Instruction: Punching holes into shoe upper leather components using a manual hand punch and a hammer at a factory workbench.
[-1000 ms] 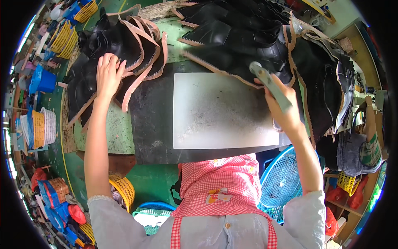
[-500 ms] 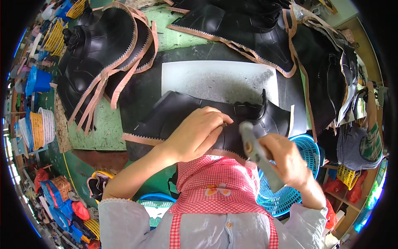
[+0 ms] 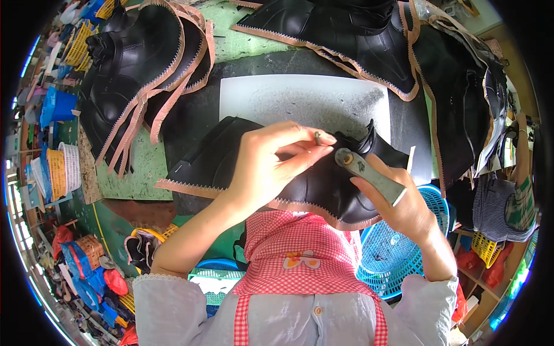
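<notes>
No words, labels, numbers or signs can be read.

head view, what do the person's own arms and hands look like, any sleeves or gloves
The left hand and right hand are both bare, with no gloves. The left sleeve and right sleeve are loose, pale grey and short, leaving the forearms uncovered. A small scalloped, lace-like trim edges the left sleeve.

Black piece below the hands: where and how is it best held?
Probably pinch the black piece by its pink-trimmed near edge, coming from the apron side: that thin edge bulges toward the apron, uncovered, whereas the left hand and right hand hide parts farther in.
</notes>
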`<state>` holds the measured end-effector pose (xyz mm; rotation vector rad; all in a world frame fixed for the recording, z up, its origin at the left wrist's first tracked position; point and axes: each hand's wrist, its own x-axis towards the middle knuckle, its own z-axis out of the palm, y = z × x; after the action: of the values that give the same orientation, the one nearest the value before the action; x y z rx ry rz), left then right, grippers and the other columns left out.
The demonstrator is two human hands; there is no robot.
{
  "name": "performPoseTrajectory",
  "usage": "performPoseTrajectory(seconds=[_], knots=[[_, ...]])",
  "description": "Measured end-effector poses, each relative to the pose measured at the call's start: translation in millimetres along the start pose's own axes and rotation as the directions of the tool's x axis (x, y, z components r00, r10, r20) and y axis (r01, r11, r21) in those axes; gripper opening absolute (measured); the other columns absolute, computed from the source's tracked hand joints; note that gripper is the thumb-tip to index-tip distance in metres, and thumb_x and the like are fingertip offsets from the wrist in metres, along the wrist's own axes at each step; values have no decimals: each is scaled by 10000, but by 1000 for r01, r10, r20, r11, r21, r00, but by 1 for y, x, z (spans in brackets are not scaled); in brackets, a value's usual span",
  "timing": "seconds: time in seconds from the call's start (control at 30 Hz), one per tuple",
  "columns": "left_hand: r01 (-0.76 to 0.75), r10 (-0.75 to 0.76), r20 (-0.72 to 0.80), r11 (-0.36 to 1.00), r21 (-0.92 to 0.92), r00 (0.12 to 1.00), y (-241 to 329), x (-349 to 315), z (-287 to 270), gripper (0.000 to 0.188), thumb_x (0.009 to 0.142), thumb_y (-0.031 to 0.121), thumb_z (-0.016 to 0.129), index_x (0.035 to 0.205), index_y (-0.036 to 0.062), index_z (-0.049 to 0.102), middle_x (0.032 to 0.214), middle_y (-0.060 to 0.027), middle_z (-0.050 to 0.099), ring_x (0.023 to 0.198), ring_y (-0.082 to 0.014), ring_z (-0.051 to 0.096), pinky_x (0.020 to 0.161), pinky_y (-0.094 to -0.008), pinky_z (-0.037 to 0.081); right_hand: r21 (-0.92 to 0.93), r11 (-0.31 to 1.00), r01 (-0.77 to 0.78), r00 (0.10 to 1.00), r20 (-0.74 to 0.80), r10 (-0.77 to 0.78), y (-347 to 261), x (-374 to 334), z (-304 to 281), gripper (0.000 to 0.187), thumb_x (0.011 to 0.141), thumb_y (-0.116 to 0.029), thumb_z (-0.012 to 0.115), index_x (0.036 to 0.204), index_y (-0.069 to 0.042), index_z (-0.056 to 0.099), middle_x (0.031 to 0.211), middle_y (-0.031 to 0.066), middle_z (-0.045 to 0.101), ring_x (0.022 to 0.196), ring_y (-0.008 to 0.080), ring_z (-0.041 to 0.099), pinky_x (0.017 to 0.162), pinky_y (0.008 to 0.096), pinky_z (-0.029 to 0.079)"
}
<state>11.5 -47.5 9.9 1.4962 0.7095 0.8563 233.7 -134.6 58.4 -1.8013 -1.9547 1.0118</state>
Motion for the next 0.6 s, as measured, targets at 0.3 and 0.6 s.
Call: performPoseTrajectory(seconds=[0.3,0.6], knots=[[249,-247,30,967,-48,968,-22,-1,10,110,918,-11,655,1025,-25,677,926,-41,717,899,-70,668,826,-214,528,41,985,169,985,17,-170,-11,-2,-12,264,890,-201,720,913,-15,535,735,179,635,674,375,668,545,418,497],[293,-292,24,953,-77,956,-24,3,9,108,940,42,652,1032,-14,662,937,-54,724,874,-83,671,784,-213,542,163,986,-43,998,46,36,3,-1,-1,191,942,-169,664,918,-24,542,634,177,544,567,377,573,525,373,460]])
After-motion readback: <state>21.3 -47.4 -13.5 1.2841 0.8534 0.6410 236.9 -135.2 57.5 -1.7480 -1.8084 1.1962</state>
